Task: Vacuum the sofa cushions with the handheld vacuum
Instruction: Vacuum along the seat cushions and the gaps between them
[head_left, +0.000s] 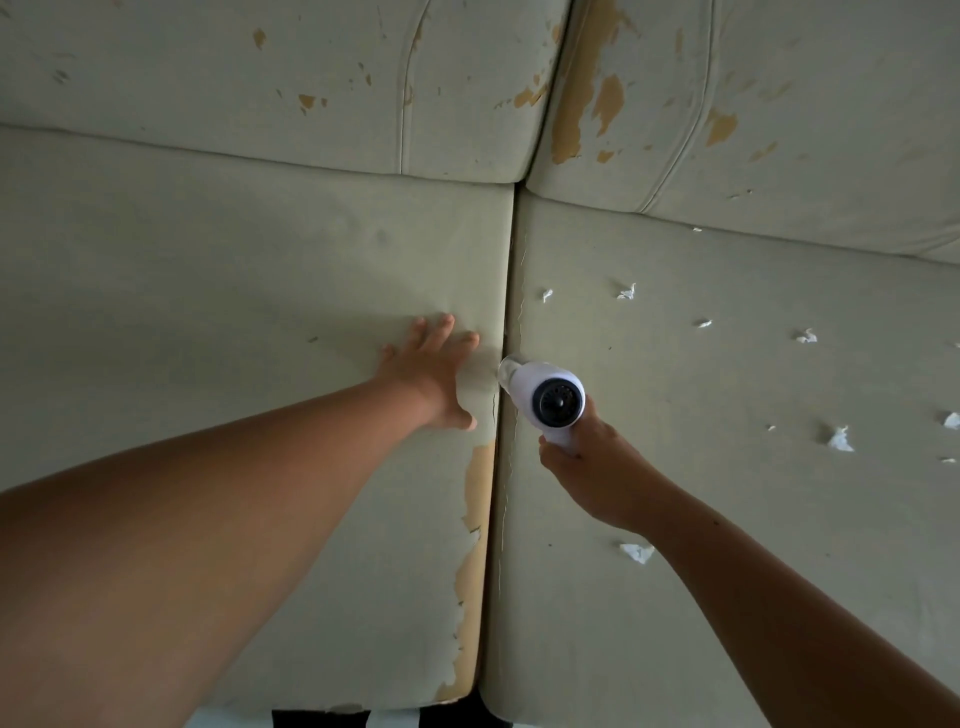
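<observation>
The right hand (592, 462) grips a white handheld vacuum (545, 395), its nozzle at the gap between two worn seat cushions, while the left hand (431, 369) presses flat, fingers spread, on the left cushion (208, 291); white scraps (839, 439) litter the right cushion (727, 571).

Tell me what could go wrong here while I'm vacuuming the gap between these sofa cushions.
The handheld vacuum points into the gap beside the peeling edge of the left cushion; suction might lift more flakes. The paper scraps lie on the right cushion; the right hand or its forearm could sweep some into the gap.
</observation>
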